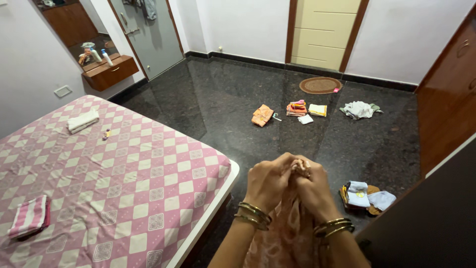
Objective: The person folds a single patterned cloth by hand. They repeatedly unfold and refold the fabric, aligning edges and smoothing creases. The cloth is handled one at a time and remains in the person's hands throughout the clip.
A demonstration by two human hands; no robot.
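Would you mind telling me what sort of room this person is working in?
Most likely a home bedroom: a bed with a pink checked sheet, a wall mirror over a small wooden shelf, and piles of folded clothes on the dark floor.

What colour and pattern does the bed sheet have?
The bed sheet is pink and white checked, with small square motifs; the head view shows it.

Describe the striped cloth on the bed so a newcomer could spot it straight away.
Start at the bed with the pink-and-white checked sheet. Go to its near left corner, far from the folded white cloth and small bottle at the far end. The folded cloth there is the only one with pink and white stripes.
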